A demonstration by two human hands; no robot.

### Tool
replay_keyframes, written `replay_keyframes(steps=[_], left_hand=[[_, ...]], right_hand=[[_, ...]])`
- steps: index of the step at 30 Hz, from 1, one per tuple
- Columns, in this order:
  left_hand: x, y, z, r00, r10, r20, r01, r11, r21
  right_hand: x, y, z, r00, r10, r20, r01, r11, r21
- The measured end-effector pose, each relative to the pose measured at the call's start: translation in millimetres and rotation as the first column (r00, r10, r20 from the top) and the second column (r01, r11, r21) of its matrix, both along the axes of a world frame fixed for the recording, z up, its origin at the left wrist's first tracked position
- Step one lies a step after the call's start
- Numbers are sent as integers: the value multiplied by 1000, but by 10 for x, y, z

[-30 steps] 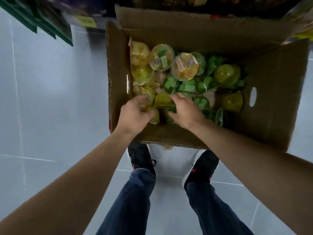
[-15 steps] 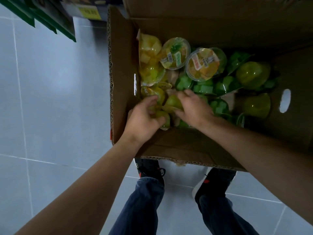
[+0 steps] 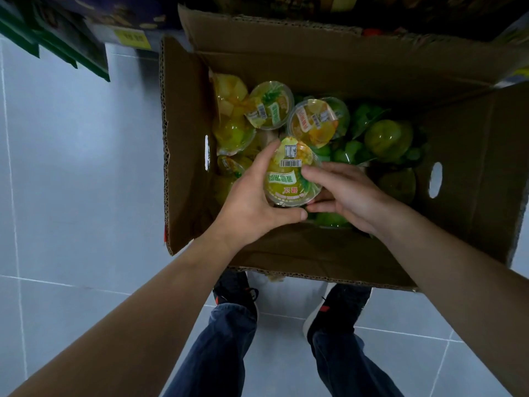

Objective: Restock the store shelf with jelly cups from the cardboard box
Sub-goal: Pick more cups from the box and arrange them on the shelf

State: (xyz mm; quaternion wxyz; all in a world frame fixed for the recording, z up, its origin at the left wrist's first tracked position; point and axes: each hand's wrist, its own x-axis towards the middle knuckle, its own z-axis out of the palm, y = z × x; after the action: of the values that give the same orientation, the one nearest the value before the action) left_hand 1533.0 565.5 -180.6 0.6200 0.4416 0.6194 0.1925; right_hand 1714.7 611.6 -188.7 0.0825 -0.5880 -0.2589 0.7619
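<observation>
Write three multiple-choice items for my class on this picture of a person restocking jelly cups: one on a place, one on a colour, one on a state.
1. Where does the cardboard box stand?
A. On a shelf
B. On the tiled floor by the person's shoes
C. On a trolley

2. What colour are most cups at the right side of the box?
A. Green
B. Red
C. Blue

3. What is the state of the left hand?
A. Hanging idle outside the box
B. Flat on the box flap
C. Gripping a yellow jelly cup

Answers: 1 B, grey floor tiles surround the box and the shoes show beneath its near edge. 2 A, the green cups fill that side. 3 C, its thumb and fingers curl round the cup's rim, while the right hand touches the other side.
</observation>
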Motion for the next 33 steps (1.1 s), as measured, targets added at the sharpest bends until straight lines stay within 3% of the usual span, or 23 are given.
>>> replay_keyframes(steps=[4,8,11,14,17,19,21,23,25,28,33], left_hand=[[7,11,-39,999,27,23,-26,1000,-9],[30,0,-66,998,37,-59,-36,999,18],[16,-7,-89,983,96,-156,-91,995,36],[-74,-26,-129,947,226,-226,-224,974,38],[-222,-50,-159,912,307,-273,-313,950,24],[-322,-66,-176,891,354,-284,-360,932,34],[-375,-68,-186,886,365,-286,-371,928,38],[-386,-60,-188,898,334,-288,-339,940,34],[-398,-48,-207,903,329,-276,-328,943,53],[-437,-68,-260,893,372,-255,-360,928,94],[-455,-63,-253,894,373,-248,-355,928,114]], right_hand=[[31,16,-37,1000,17,-11,-17,1000,-14],[36,-20,-51,995,100,4,-100,995,-20],[-28,-8,-92,948,240,208,-267,957,115],[-161,152,-190,819,264,509,-491,781,386],[-364,404,-267,783,223,580,-591,556,584],[-484,566,-371,804,135,580,-561,498,662],[-571,682,-518,717,104,689,-669,379,639],[-618,723,-674,540,119,833,-836,187,515],[-647,725,-831,401,130,907,-916,62,396],[-716,746,-1030,323,132,937,-946,65,317],[-844,790,-1111,359,60,931,-929,115,351]])
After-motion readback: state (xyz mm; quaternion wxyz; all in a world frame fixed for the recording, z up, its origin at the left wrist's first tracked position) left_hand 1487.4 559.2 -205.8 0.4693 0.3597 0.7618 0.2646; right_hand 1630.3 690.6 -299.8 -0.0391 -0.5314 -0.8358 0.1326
